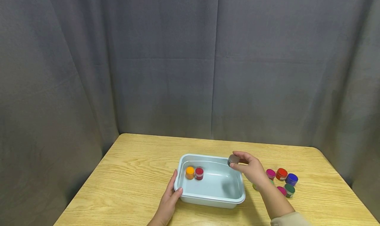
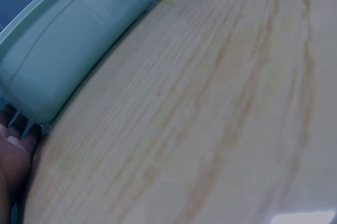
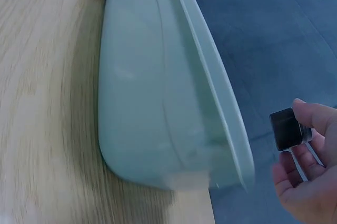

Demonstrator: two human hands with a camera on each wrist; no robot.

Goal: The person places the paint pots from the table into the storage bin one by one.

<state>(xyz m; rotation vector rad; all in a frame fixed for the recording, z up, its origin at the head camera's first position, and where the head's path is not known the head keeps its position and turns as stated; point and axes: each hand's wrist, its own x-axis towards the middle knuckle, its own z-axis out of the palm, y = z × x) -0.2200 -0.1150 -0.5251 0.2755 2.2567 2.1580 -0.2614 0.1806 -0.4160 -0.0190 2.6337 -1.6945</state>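
A pale blue plastic basin stands on the table. My left hand grips its left end, with the thumb over the rim and the fingers along the outside wall. Above the basin's far right corner, my right hand pinches a small dark paint jar between thumb and fingers. The right wrist view shows this dark jar held past the basin's rim. Inside the basin, an orange jar and a dark red jar sit side by side toward the left.
Right of the basin is a group of jars: a red one, a blue one, a dark green one and magenta ones. My right forearm partly covers green jars there. Grey curtains surround the wooden table.
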